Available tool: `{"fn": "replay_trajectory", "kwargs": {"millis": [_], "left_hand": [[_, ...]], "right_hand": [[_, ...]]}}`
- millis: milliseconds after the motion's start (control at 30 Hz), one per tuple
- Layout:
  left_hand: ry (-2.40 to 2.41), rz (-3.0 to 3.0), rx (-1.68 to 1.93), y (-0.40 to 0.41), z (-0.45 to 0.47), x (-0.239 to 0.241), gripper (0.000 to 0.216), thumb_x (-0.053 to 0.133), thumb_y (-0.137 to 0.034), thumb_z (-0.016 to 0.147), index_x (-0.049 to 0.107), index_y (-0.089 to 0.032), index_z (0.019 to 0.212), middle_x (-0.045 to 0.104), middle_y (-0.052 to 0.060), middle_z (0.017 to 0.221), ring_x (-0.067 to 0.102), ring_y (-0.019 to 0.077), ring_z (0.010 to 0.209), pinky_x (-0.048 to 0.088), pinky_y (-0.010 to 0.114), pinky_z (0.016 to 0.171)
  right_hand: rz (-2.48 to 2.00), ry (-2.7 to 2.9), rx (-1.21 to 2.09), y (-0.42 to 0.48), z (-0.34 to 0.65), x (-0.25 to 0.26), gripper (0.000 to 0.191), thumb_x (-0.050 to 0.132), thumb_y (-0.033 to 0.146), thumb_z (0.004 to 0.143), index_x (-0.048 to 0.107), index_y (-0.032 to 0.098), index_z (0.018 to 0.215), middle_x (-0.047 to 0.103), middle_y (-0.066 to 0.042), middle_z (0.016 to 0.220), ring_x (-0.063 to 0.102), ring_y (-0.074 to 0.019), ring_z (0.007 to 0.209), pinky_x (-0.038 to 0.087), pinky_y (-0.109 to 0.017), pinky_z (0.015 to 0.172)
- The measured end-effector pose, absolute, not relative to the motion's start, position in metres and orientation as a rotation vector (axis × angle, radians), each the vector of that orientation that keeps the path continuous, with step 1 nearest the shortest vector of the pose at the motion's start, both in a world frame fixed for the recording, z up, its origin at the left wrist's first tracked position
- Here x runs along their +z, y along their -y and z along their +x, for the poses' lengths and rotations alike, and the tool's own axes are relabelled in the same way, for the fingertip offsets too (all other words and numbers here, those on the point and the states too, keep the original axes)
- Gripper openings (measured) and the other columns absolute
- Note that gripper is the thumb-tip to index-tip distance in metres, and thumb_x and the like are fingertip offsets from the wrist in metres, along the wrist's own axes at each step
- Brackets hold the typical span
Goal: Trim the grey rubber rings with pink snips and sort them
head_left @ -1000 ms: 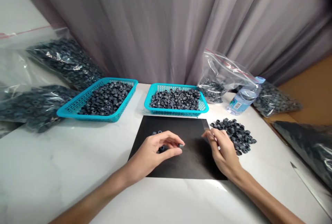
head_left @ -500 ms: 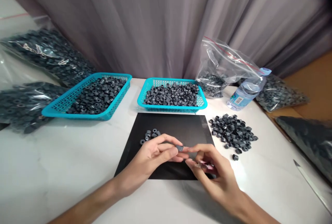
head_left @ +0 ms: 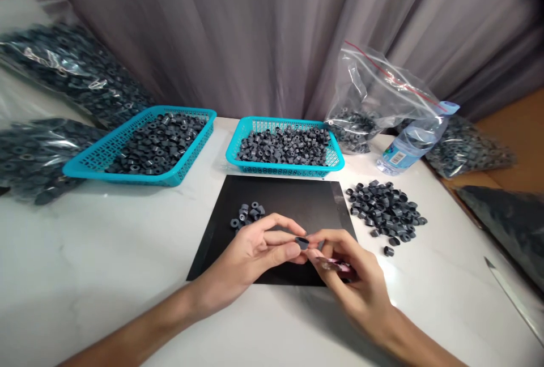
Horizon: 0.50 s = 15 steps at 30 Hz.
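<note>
Over the black mat (head_left: 293, 197), the fingertips of my left hand (head_left: 255, 251) pinch a small dark grey cap (head_left: 302, 243), its opening tilted up. My right hand (head_left: 357, 276) keeps a pink tool with a shiny metal part (head_left: 335, 265) in its curled fingers; its exact kind is partly hidden. The right thumb and forefinger also meet the cap's right side. Behind my left hand, a small group of grey pieces with holes (head_left: 246, 214) lies on the mat. To the right of the mat spreads a loose heap of dark grey caps (head_left: 386, 208).
Two blue baskets (head_left: 174, 177) (head_left: 284, 169) full of grey pieces stand at the back. Filled plastic bags (head_left: 76, 72) lean at the left. Another bag (head_left: 357, 123) and a water bottle (head_left: 408, 146) stand back right. A pointed whitish strip (head_left: 510, 296) lies at the right edge.
The cap has turned so its opening faces up more, and the right thumb and forefinger have closed in against it. The whole view has shifted slightly.
</note>
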<state>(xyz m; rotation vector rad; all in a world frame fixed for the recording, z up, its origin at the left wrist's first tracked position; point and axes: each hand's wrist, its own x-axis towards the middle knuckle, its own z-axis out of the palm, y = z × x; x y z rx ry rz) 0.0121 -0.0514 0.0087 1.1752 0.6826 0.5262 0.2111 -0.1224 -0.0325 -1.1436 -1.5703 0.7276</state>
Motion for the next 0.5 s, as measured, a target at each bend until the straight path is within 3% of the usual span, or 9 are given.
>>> {"fn": "replay_trajectory", "kwargs": {"millis": [333,500], "left_hand": [[-0.682,1.147,0.517,0.0527,0.0136,0.0083,0.017,0.071,-0.028,0.095,0.066,-0.019,0.109,0.082,0.005,0.102,0.077,0.0155,0.098,0.055,0.025,0.093],[-0.693,1.145,0.51,0.0527,0.0151,0.0094,0.015,0.069,-0.031,0.097,0.066,-0.019,0.106,0.083,0.006,0.103,0.078,0.0174,0.099,0.056,0.027,0.095]], "right_hand": [[-1.14,1.53,0.767,0.1212,0.2115,-0.0295,0.011,0.06,0.019,0.098,0.063,0.025,0.107,0.049,0.008,0.061,0.038,-0.008,0.048,0.03,-0.02,0.044],[-1.224,1.468,0.753,0.1185,0.2113,-0.0248,0.012,0.059,0.028,0.1,0.068,0.022,0.095,0.057,0.004,0.064,0.042,-0.009,0.049,0.033,-0.021,0.045]]}}
